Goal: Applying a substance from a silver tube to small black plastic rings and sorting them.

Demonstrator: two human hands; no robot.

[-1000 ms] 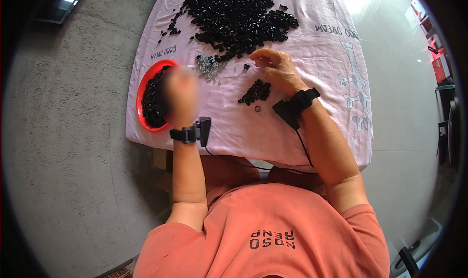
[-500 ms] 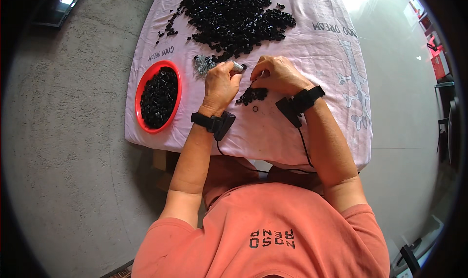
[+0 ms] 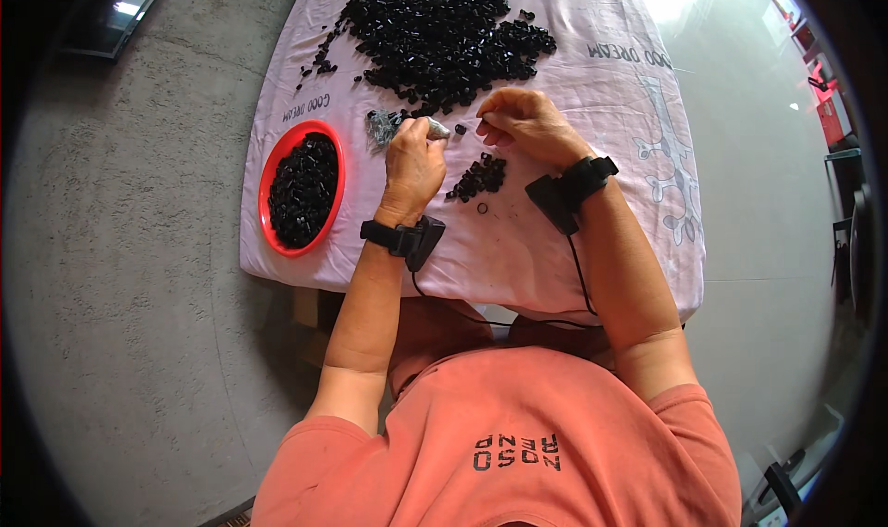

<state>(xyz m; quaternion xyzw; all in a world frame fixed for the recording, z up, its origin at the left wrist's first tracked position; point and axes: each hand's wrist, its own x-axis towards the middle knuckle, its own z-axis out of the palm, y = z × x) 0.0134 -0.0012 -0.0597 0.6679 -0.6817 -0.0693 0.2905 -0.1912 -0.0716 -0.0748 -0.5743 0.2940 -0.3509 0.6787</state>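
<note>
My left hand (image 3: pixel 413 166) is closed round a short silver-grey stick-like piece (image 3: pixel 438 130), whose end points out to the right. Just past that tip is a small black part (image 3: pixel 461 130). To the right, my right hand (image 3: pixel 532 128) has its thumb and fingertips together over the cloth; whatever they pinch is too small to make out. Below and between the hands lies a small pile of black parts (image 3: pixel 477 177), with a thin black ring (image 3: pixel 482 209) near it. A tangle of clear-grey strands (image 3: pixel 382 128) lies beside my left hand.
A large heap of shiny black pieces (image 3: pixel 444 37) covers the far part of the table. At the left stands a red oval basin (image 3: pixel 340 171) filled with black pieces. A pink printed cloth (image 3: pixel 629 240) covers the table. Cables run from both wrist straps.
My right hand has moved slightly up and away from the small pile, uncovering more of it. A gap now shows between my right fingers and the black part near the silver-grey tip.
</note>
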